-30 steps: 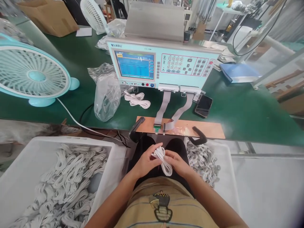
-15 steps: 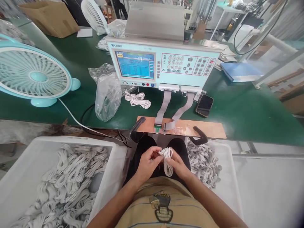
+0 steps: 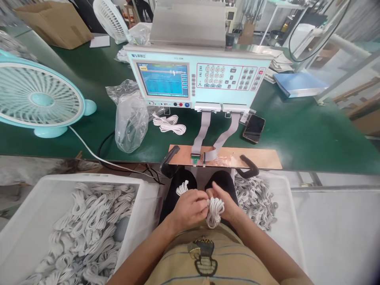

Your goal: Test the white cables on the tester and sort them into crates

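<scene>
Over my lap, my left hand point(image 3: 190, 208) is closed around the middle of a coiled white cable bundle point(image 3: 215, 213). Its loops stick out at both sides: one end fans up beyond the left knuckles, the other hangs between my hands. My right hand point(image 3: 226, 204) lies against the right part of the coil, fingers curled in at the centre and thumb raised. What its fingertips pinch is partly hidden. Just ahead, a copper-coloured board point(image 3: 228, 157) at the table edge carries a small green connector board point(image 3: 195, 160) fed by grey ribbon cables point(image 3: 202, 132).
A tester with a screen point(image 3: 163, 79) stands on the green table. Near it lie coiled white cables point(image 3: 170, 124), a plastic bag point(image 3: 130, 122) and a phone point(image 3: 253, 128). A fan point(image 3: 41, 99) is at left. White bins point(image 3: 26, 213) of cable bundles flank my legs.
The coil has turned and spread, with loops now showing on both sides of my left hand. My left hand has rolled over it, and my right thumb has lifted.
</scene>
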The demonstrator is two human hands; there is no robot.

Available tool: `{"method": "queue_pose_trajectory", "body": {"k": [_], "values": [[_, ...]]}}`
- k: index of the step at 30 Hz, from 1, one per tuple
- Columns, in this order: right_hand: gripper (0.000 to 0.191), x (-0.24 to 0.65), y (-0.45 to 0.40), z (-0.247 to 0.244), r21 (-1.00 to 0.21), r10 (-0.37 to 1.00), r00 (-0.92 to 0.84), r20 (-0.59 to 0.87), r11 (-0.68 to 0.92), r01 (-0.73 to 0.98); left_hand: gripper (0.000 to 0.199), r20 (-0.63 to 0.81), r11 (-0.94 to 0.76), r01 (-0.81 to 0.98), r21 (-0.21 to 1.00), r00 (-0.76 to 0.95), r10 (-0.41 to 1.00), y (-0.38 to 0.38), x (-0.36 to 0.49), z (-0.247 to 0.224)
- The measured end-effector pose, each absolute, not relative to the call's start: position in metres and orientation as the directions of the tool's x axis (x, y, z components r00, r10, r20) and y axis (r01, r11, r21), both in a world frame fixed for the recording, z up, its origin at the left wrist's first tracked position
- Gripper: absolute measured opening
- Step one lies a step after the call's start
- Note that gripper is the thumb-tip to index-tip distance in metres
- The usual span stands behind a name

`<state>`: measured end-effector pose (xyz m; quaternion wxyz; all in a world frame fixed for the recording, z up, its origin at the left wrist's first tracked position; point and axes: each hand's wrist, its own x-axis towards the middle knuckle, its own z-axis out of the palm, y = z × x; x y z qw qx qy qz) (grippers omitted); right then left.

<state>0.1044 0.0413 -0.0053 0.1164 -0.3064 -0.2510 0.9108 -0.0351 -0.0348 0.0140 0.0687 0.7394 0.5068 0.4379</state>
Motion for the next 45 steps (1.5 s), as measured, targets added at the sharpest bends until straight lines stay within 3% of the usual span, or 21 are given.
{"method": "queue_pose_trajectory", "body": {"k": [2,4,11,16,18,21,24,26,37,40,45], "values": [[0.036,0.108,0.046,-0.009,-0.518,0.25,-0.814,-0.525,-0.852,0.072,0.009,0.575,-0.528,0.705,0.474,0.206,0.792,-0.035,-0.037,0.01],[0.024,0.111,0.051,-0.01,-0.571,0.24,-0.827,-0.508,-0.812,0.116,0.009,0.563,-0.524,0.725,0.447,0.228,0.795,-0.034,-0.04,0.006],[0.021,0.107,0.061,-0.003,-0.817,0.503,-0.793,-0.344,-0.576,-0.011,0.016,0.577,-0.393,0.739,0.546,0.008,0.817,-0.023,-0.05,-0.001],[0.024,0.093,0.062,-0.006,-0.877,0.661,-0.691,-0.294,-0.474,-0.081,0.015,0.553,-0.347,0.677,0.649,-0.107,0.826,-0.02,-0.049,-0.007],[0.023,0.086,0.065,-0.007,-0.923,0.755,-0.6,-0.266,-0.38,-0.069,0.006,0.406,-0.191,0.558,0.807,-0.291,0.866,-0.015,-0.047,-0.009],[0.023,0.074,0.071,-0.006,-0.967,0.828,-0.519,-0.212,-0.254,-0.011,0.012,-0.002,0.078,0.123,0.989,-0.523,0.853,-0.003,-0.044,-0.011],[0.024,0.066,0.076,-0.005,-0.972,0.84,-0.502,-0.208,-0.236,0.008,0.027,-0.329,0.214,-0.281,0.936,-0.47,0.819,0.007,-0.042,-0.013],[0.025,0.063,0.077,-0.005,-0.971,0.85,-0.483,-0.211,-0.239,0.003,0.029,-0.39,0.243,-0.36,0.901,-0.425,0.817,0.009,-0.043,-0.014],[0.025,0.064,0.08,-0.01,-0.956,0.844,-0.475,-0.249,-0.294,-0.021,0.036,-0.176,0.181,-0.003,0.983,-0.258,0.95,0.008,-0.058,-0.011],[0.024,0.063,0.082,-0.009,-0.952,0.841,-0.48,-0.25,-0.304,-0.037,0.036,-0.157,0.168,0.038,0.985,-0.201,0.967,0.006,-0.062,-0.01],[0.025,0.056,0.083,-0.008,-0.878,0.812,-0.452,-0.37,-0.465,-0.116,0.032,-0.105,0.115,0.038,0.993,-0.197,0.975,0.007,-0.067,-0.008]]}}
